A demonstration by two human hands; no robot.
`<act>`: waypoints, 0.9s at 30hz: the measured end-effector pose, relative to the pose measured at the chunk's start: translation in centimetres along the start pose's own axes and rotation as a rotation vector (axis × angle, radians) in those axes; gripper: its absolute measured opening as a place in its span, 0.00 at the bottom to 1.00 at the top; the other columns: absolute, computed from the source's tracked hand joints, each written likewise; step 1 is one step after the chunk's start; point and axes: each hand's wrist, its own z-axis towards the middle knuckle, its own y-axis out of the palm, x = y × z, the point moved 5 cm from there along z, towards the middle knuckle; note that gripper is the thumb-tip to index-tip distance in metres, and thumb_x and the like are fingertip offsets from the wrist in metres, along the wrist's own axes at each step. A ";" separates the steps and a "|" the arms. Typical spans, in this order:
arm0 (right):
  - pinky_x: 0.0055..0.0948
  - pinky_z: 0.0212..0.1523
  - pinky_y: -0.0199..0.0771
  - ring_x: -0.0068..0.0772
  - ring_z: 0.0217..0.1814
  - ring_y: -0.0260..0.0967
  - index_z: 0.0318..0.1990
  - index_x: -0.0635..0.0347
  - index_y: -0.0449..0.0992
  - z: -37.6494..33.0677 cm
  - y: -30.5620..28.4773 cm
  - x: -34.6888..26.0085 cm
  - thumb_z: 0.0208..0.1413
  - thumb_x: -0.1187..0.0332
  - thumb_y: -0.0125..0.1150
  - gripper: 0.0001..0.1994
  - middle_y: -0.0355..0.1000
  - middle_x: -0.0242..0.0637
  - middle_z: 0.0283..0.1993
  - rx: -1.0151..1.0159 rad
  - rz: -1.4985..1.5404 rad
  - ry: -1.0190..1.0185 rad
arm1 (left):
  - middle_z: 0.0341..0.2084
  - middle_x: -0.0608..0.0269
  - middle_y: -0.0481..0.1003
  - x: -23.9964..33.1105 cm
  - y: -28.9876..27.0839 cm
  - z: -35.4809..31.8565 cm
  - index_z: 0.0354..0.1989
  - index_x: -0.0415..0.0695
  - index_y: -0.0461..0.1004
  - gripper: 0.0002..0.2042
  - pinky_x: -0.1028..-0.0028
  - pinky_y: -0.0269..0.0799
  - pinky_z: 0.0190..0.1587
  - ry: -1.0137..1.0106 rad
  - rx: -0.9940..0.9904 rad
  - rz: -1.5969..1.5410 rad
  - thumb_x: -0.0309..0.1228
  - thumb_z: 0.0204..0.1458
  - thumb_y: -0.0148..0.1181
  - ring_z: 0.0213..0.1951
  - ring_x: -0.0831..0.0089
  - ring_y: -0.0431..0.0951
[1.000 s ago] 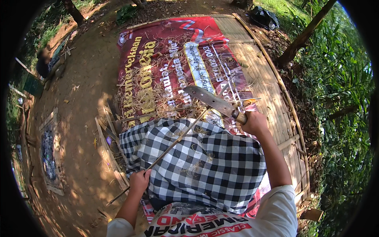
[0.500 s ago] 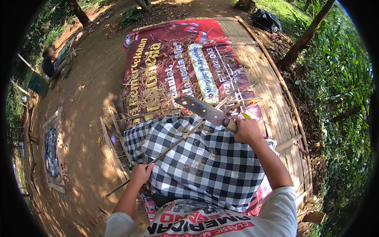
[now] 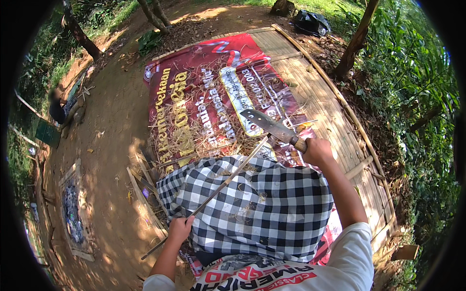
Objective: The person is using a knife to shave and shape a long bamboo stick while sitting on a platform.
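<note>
My right hand [image 3: 318,152] grips the wooden handle of a machete [image 3: 273,127], its broad, dark blade pointing to the far left. The blade meets the far end of a long, thin bamboo strip [image 3: 227,181]. That strip slants over my lap, and my left hand [image 3: 180,230] is closed around its nearer part, with the tail end sticking out beyond the fist. A black-and-white checked cloth [image 3: 286,208] covers my lap, with a few curled shavings on it.
A red printed banner [image 3: 162,102] strewn with shavings lies over a bamboo platform [image 3: 318,97]. Split bamboo pieces [image 3: 145,203] lie at its left edge. Further left are a framed ash pit [image 3: 73,208] and a seated person [image 3: 59,109]. A black plastic bag [image 3: 311,23] lies beyond the platform.
The machete has slid outward along the bamboo strip to its far end, with my right hand moving along. My left hand keeps its hold on the strip. The whole view has shifted slightly.
</note>
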 end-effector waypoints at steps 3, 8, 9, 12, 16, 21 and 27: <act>0.40 0.34 0.74 0.46 0.31 0.75 0.30 0.61 0.77 -1.5 0.7 -2.9 0.38 0.63 0.56 0.12 0.75 0.48 0.27 0.014 0.058 -0.146 | 0.16 0.37 0.70 -0.3 -0.1 -0.3 0.19 0.33 0.74 0.27 0.53 0.68 0.29 -0.015 0.027 -0.002 0.49 0.55 0.52 0.25 0.39 0.72; 0.41 0.36 0.73 0.46 0.33 0.75 0.32 0.59 0.77 -1.3 -0.6 -3.3 0.38 0.64 0.55 0.13 0.76 0.47 0.29 -0.135 -0.046 -0.210 | 0.17 0.37 0.70 -2.1 0.2 -0.4 0.19 0.33 0.74 0.27 0.54 0.67 0.28 -0.044 -0.009 -0.051 0.49 0.55 0.51 0.25 0.39 0.72; 0.41 0.36 0.73 0.48 0.33 0.75 0.31 0.59 0.78 -0.5 -0.3 -0.8 0.36 0.64 0.56 0.13 0.75 0.47 0.28 -0.080 -0.001 -0.093 | 0.17 0.37 0.70 -1.6 0.4 -0.2 0.19 0.33 0.74 0.27 0.54 0.67 0.28 -0.037 -0.021 -0.048 0.49 0.55 0.51 0.25 0.39 0.72; 0.42 0.38 0.74 0.50 0.35 0.75 0.31 0.60 0.78 0.5 0.1 5.2 0.35 0.64 0.57 0.14 0.75 0.49 0.29 0.082 0.082 0.164 | 0.16 0.38 0.69 -0.2 0.6 0.4 0.19 0.32 0.73 0.27 0.54 0.67 0.27 -0.017 -0.015 -0.051 0.49 0.55 0.51 0.24 0.40 0.72; 0.41 0.40 0.75 0.51 0.35 0.75 0.31 0.62 0.78 -1.0 0.8 4.6 0.37 0.64 0.56 0.14 0.75 0.52 0.30 0.006 0.096 0.186 | 0.14 0.38 0.68 -0.8 0.9 -0.1 0.18 0.32 0.72 0.26 0.56 0.65 0.26 -0.014 0.047 -0.118 0.46 0.56 0.52 0.22 0.40 0.71; 0.43 0.40 0.73 0.53 0.35 0.74 0.30 0.66 0.77 -2.9 1.9 0.8 0.34 0.65 0.62 0.14 0.75 0.53 0.31 0.137 0.294 0.117 | 0.13 0.40 0.66 -1.4 1.1 -0.4 0.19 0.32 0.71 0.24 0.60 0.64 0.23 -0.004 0.073 -0.187 0.44 0.57 0.52 0.20 0.42 0.71; 0.41 0.33 0.71 0.49 0.29 0.73 0.33 0.72 0.75 -2.7 -1.3 0.4 0.36 0.66 0.64 0.17 0.73 0.50 0.24 0.206 0.538 0.289 | 0.15 0.38 0.68 -1.4 1.1 -0.4 0.20 0.32 0.71 0.24 0.57 0.65 0.25 -0.075 0.030 -0.191 0.45 0.56 0.51 0.24 0.40 0.72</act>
